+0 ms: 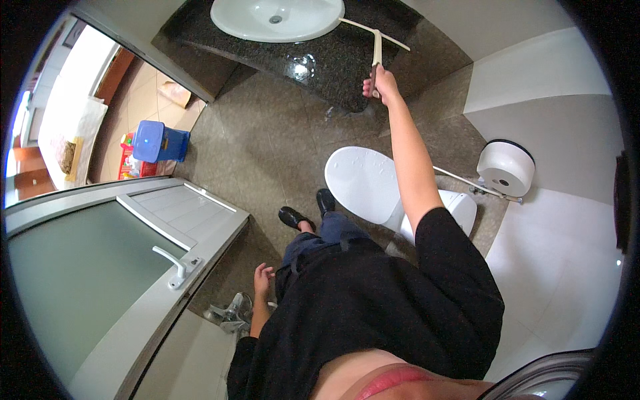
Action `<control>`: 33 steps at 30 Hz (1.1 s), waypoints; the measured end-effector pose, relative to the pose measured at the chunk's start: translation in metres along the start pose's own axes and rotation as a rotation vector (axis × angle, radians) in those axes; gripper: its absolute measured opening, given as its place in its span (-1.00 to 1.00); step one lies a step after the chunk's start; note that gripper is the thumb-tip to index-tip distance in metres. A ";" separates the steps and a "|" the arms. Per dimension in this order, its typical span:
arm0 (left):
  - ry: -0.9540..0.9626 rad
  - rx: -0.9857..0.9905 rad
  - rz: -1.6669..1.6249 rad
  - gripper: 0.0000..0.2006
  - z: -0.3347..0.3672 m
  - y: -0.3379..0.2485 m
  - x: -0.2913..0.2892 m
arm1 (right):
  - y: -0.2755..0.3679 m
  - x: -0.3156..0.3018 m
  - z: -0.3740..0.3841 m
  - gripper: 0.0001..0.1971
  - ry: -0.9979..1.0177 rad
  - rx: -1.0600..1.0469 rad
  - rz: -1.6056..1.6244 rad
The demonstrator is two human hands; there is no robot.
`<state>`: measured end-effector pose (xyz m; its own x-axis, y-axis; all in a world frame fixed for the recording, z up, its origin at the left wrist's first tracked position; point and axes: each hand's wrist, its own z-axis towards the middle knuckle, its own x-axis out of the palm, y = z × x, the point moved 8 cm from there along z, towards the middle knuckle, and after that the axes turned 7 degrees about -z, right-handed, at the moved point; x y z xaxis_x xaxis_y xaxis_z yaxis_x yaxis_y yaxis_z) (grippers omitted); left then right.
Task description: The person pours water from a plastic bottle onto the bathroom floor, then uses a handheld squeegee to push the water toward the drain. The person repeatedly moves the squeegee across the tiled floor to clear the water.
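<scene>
My right hand (381, 85), at the end of an outstretched arm, is closed around the brown handle of a cream-coloured squeegee (378, 48). The squeegee's long thin blade lies at the wet dark granite counter (267, 57), just right of the white oval sink (293, 23). Whether the blade touches the stone, I cannot tell. Down by my left side, my left hand (264, 279) hangs with its fingers apart and holds nothing. A chrome wall tap (232, 312) is close beside it.
Below my right arm stands a white toilet (363, 183) with its lid down. A round paper dispenser (505, 170) is on the right wall. To the left is an open door (100, 267) with frosted glass. Beyond it sits a blue bin (160, 141) near a red basket (130, 160).
</scene>
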<state>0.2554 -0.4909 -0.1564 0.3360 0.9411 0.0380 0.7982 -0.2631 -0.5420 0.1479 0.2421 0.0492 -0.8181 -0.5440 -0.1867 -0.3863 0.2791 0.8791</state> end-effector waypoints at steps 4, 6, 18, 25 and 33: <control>-0.066 -0.011 -0.058 -0.68 -0.012 -0.002 -0.007 | -0.025 0.007 0.015 -0.52 -0.158 0.083 -0.205; -0.057 0.014 -0.027 -0.69 -0.013 0.001 -0.012 | -0.040 0.016 -0.016 -0.52 -0.188 0.121 -0.334; 0.054 0.077 0.058 -0.69 0.031 0.021 0.018 | -0.134 -0.011 -0.182 -0.54 -0.180 0.103 -0.681; 0.049 0.048 0.043 -0.67 0.036 -0.035 0.040 | -0.065 -0.004 -0.090 -0.47 -0.101 0.002 -0.310; 0.027 0.086 0.043 -0.68 0.039 -0.042 0.023 | -0.063 0.025 -0.066 -0.47 -0.220 -0.025 -0.676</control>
<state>0.2101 -0.4496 -0.1655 0.3832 0.9230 0.0352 0.7375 -0.2828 -0.6133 0.1800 0.1586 0.0182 -0.4707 -0.4188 -0.7765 -0.8316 -0.0833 0.5490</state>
